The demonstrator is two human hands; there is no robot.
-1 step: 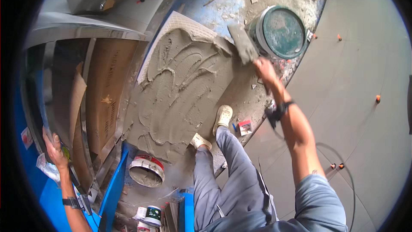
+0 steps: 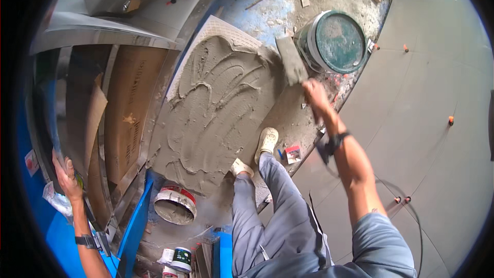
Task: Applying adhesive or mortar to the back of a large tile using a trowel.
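Observation:
My right hand (image 2: pixel 316 95) is closed round the handle of a flat trowel (image 2: pixel 291 61), its grey blade smeared with mortar. The blade is beside the right edge of a broad layer of wet grey mortar (image 2: pixel 221 108), close to a bucket with a dark green lid (image 2: pixel 337 41). Ridged curves mark the mortar, which covers most of a pale tile with a grid-textured back (image 2: pixel 216 28); only its far and left margins show. Far to the left, my left hand (image 2: pixel 67 177) rests with straight fingers against the edge of an upright panel, the thumb apart from them.
Large grey floor tiles (image 2: pixel 432 82) with orange-and-black spacers lie at right. Cardboard packing (image 2: pixel 128 98) stands at left. A mortar-crusted bucket (image 2: pixel 175 205) is near my feet. A small red-and-white box (image 2: pixel 293 154) sits by my right clog (image 2: pixel 267 140); rubble lies beyond the mortar.
The trowel and my right hand have shifted slightly toward me, and the blade sits a little lower beside the green-lidded bucket. My left hand keeps its place at the panel.

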